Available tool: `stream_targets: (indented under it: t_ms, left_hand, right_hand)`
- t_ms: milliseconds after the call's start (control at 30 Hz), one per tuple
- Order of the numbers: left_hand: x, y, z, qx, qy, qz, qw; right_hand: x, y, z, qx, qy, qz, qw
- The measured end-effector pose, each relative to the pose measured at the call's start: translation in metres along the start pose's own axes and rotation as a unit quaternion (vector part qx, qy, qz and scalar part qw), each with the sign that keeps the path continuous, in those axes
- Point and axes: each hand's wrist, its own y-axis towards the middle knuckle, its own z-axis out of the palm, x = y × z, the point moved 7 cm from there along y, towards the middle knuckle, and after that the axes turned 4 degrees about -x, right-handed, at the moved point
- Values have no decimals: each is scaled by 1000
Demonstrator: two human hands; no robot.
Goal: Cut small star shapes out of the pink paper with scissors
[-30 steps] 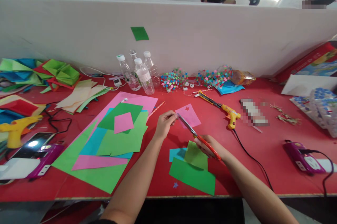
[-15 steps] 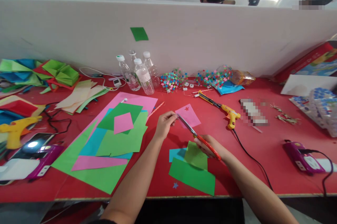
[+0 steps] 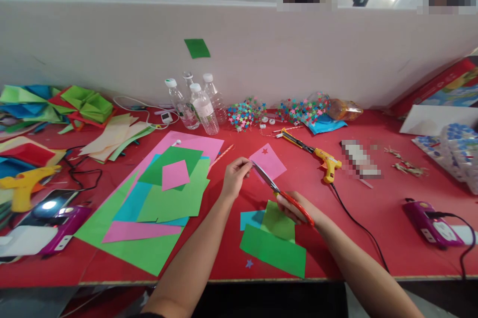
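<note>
My left hand [image 3: 238,173] is closed, thumb and finger pinched at the left corner of a small pink paper square [image 3: 271,159]. On that paper shows a small red star [image 3: 265,151]. My right hand [image 3: 297,207] grips red-handled scissors [image 3: 275,189]. Their blades run along the paper's near-left edge, with the tips close to my left fingertips; the exact contact is hard to make out. Just below lie a lime green piece [image 3: 278,221], a blue piece [image 3: 252,219] and a darker green piece [image 3: 274,251]. A small blue-grey star [image 3: 249,263] rests near the table edge.
Stacked coloured sheets [image 3: 175,203] lie to the left. Plastic bottles [image 3: 205,111] stand by the partition [image 3: 112,44], beside bags of star confetti [image 3: 244,114]. A yellow glue gun [image 3: 326,161] with a trailing cord lies at right, another glue gun [image 3: 22,188] at far left.
The pink square has turned slightly, its far corner shifting upward and its right corner a little up and right. Both hands and the scissors stay nearly where they were.
</note>
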Motion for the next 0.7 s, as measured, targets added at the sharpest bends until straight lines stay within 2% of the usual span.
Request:
stream_targets:
  t_ms: [300, 467, 700]
  left_hand:
    - [2, -4, 6, 15, -34, -21, 999]
    - [3, -5, 8, 28, -31, -19, 999]
    - [2, -4, 6, 33, -12, -5, 999]
  right_hand:
    - [6, -3, 1, 12, 9, -19, 1000]
    - [2, -2, 1, 20, -1, -19, 1000]
    - [-1, -1, -2, -6, -8, -12, 1000]
